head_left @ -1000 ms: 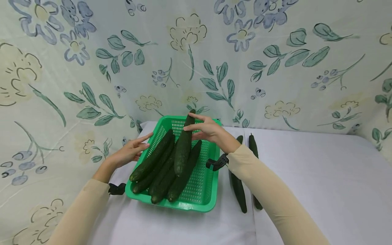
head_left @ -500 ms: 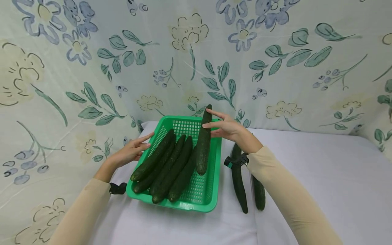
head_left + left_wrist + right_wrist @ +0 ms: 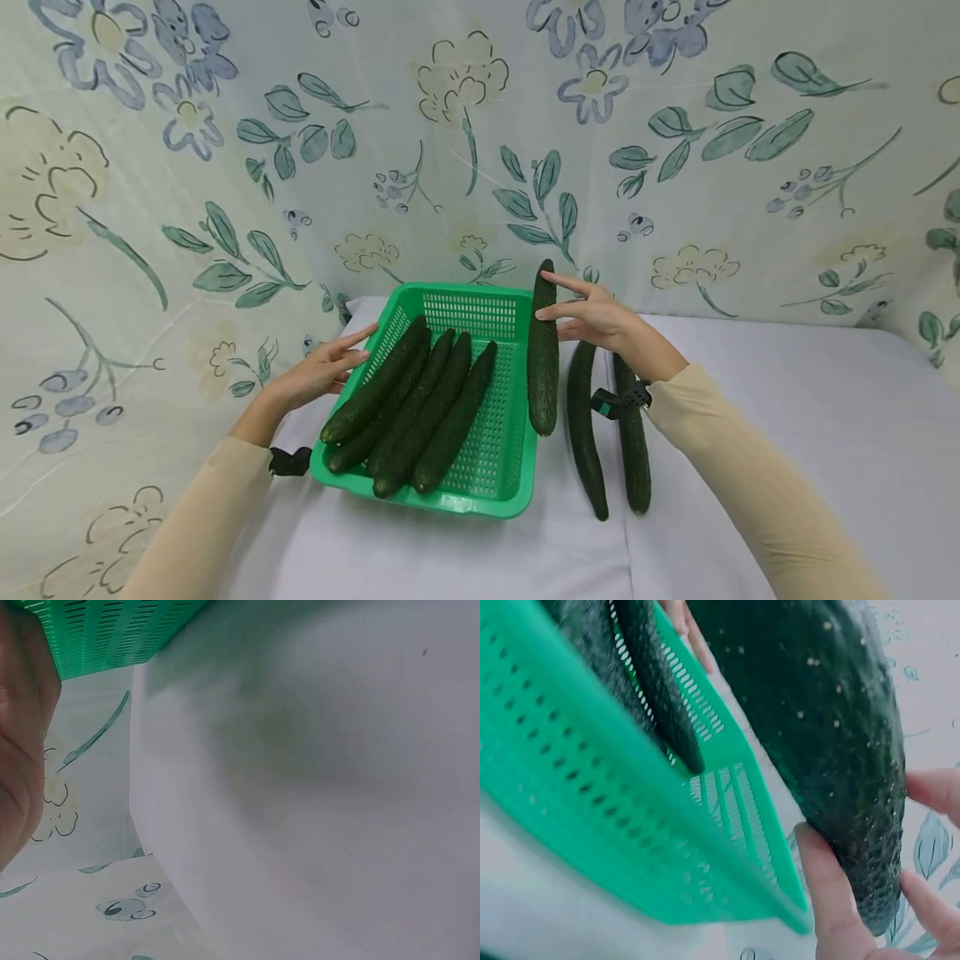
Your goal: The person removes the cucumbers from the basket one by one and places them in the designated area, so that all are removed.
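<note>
Right grip (image 3: pixel 596 321) holds a cucumber (image 3: pixel 543 375), left grip (image 3: pixel 322 371) touches the basket (image 3: pixel 480 507) (green)

Cucumbers (image 3: pixel 543 375) are dark green, the basket (image 3: pixel 465 505) bright green, the pale backdrop (image 3: pixel 420 225) flowered

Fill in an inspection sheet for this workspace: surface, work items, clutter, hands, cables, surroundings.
Surface: white cloth, lightly creased.
Work items: five cucumbers visible in a green perforated plastic basket; two more cucumbers on the cloth to its right.
Clutter: nothing seen.
Hands: left hand touches the basket's left side; right hand pinches another cucumber between its fingers.
Cables: nothing seen.
Surroundings: floral fabric backdrop behind and to the left.
</note>
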`<action>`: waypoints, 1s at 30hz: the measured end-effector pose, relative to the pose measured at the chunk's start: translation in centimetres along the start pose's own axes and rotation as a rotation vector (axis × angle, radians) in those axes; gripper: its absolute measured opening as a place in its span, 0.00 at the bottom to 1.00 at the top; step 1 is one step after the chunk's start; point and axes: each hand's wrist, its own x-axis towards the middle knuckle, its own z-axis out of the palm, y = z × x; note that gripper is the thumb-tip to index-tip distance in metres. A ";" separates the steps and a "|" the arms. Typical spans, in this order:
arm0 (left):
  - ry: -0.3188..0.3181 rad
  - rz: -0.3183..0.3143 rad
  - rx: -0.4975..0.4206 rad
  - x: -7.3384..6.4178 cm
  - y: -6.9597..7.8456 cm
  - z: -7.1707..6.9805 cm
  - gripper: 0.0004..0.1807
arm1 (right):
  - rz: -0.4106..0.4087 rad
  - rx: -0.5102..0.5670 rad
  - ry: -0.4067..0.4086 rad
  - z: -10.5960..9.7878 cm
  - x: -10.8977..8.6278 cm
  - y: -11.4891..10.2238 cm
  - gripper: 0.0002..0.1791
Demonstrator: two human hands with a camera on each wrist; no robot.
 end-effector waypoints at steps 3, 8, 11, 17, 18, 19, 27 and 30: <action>0.002 0.000 0.017 0.0 -0.1 0.0 0.31 | -0.006 -0.028 0.005 -0.9 -0.4 0.4 0.46; 0.014 0.013 0.046 0.1 -0.1 -0.1 0.31 | -0.033 -0.080 0.027 -2.6 -1.5 0.9 0.46; 0.014 0.016 0.043 0.1 -0.1 -0.1 0.31 | -0.052 -0.088 0.023 -3.6 -2.2 1.2 0.46; 0.014 0.005 0.038 0.1 -0.1 -0.1 0.31 | -0.076 -0.055 0.004 -5.4 -3.1 2.2 0.45; 0.015 0.005 0.037 0.0 -0.1 -0.1 0.31 | -0.080 -0.047 0.003 -5.7 -3.2 2.4 0.45; 0.015 0.006 0.037 0.1 -0.1 -0.1 0.31 | -0.083 -0.039 0.005 -5.9 -3.3 2.7 0.45; 0.012 0.013 0.040 0.1 -0.1 -0.1 0.31 | -0.080 -0.049 0.014 -8.3 -4.6 4.5 0.46; 0.015 0.010 0.047 0.1 -0.1 -0.1 0.31 | -0.082 -0.093 0.015 -9.1 -5.2 5.0 0.46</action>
